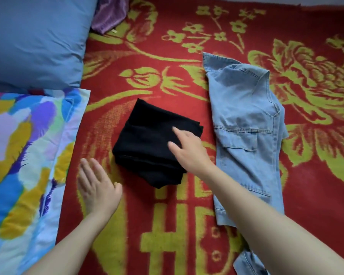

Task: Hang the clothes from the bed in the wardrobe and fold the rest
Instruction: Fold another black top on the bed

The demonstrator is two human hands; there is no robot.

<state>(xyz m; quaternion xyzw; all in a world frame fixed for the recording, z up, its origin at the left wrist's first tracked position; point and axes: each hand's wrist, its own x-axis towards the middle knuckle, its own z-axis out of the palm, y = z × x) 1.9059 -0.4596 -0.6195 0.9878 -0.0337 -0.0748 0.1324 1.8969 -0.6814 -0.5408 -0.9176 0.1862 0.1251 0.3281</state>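
Red blanket (pixel 316 185) with a yellow-green flower pattern covers the whole bed. Blue pillow (pixel 34 40) top left, patterned pillow (pixel 24 155) below it along the left edge, the two overlapping at their shared edge.

Denim shirt (pixel 244 120) lies right of centre, unfolded, collar toward the far side, rumpled, its lower end running under the right forearm to the bottom edge.

Black garment (pixel 147 143) sits mid-bed, folded into a compact stack of several layers, just left of the denim, a strip of blanket between them.

Purple cloth (pixel 109 14) is bunched at the top, tucked against the blue pillow's right corner.

Right hand (pixel 189 149): fingers straight, laid on the black stack's right half, no grip.

Left hand (pixel 97 185): flat, fingers straight, holding nothing, over the blanket just left of the stack's near corner. Can't tell if it touches the blanket.
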